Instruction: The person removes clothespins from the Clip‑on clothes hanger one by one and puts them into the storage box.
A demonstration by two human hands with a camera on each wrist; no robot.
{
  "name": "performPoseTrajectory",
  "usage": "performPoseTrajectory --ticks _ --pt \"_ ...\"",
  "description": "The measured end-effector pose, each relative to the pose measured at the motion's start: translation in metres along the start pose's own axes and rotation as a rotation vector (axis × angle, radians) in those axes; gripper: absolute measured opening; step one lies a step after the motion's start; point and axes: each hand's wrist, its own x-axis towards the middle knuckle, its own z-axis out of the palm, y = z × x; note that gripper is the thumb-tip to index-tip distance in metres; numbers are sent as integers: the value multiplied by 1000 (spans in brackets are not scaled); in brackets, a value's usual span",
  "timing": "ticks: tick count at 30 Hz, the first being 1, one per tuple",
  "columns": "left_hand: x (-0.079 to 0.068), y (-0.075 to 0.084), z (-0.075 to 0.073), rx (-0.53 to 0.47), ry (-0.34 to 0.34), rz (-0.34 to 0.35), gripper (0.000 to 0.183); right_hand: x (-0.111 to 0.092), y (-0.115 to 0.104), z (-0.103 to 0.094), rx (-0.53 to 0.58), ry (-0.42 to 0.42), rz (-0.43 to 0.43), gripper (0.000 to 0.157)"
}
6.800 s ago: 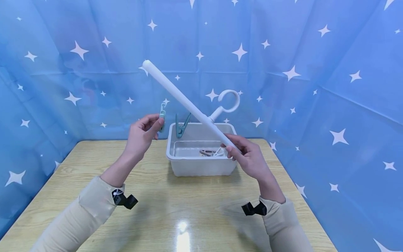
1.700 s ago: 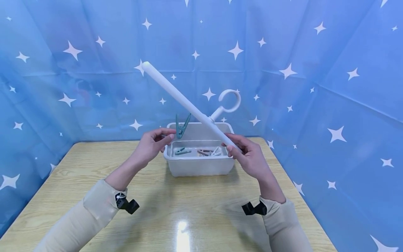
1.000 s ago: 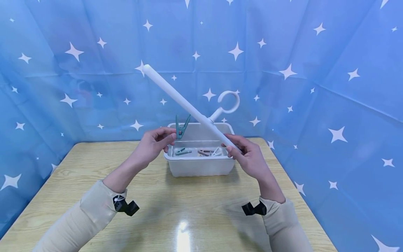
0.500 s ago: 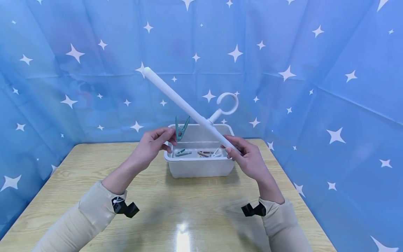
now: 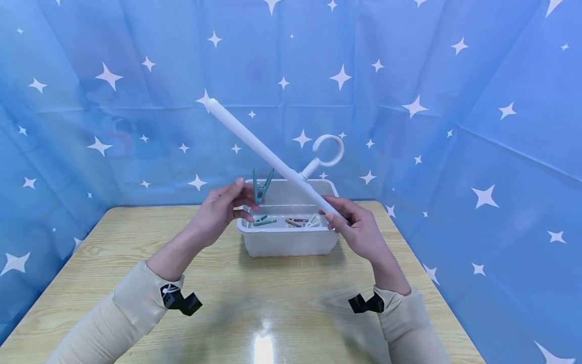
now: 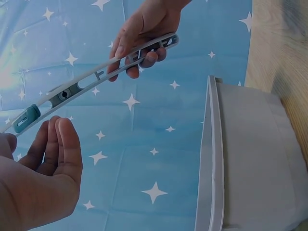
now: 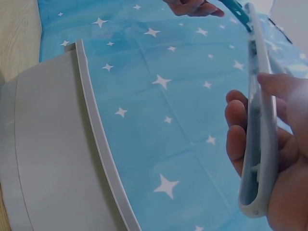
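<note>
A white hanger (image 5: 254,144) with a round hook stands slanted above the bin, its upper end to the left. My right hand (image 5: 356,225) grips its lower end; the right wrist view shows the thumb and fingers around the slotted hanger bar (image 7: 262,130). From the bar hangs a V-shaped teal clothespin (image 5: 260,191), and a teal piece (image 6: 26,119) sits in the bar's slot in the left wrist view. My left hand (image 5: 220,210) is right beside the clothespin, thumb lifted away and fingers loosely bent, overlapping it in the head view, with nothing gripped.
Behind and below the hands a white bin (image 5: 288,242) stands on the wooden table (image 5: 204,298). Inside lie a teal clothespin (image 5: 264,221), brown clothespins (image 5: 294,222) and a white one (image 5: 312,221). A blue star-patterned curtain (image 5: 150,116) surrounds the table's back and sides.
The light teal clip in my left hand 6.8 seconds ago is gone from it, and a teal clothespin shows in the bin. My left hand went to the hanging clothespin, then its thumb lifted off.
</note>
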Motion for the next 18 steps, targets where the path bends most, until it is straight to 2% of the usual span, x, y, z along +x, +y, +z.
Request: performPoseTrajectory --ticks 9,18 --pt "3 2 0 -105 -138 1 45 0 2 1 -16 -14 28 38" --pt "6 3 5 -202 -152 -36 55 -1 1 2 -20 -20 40 37"
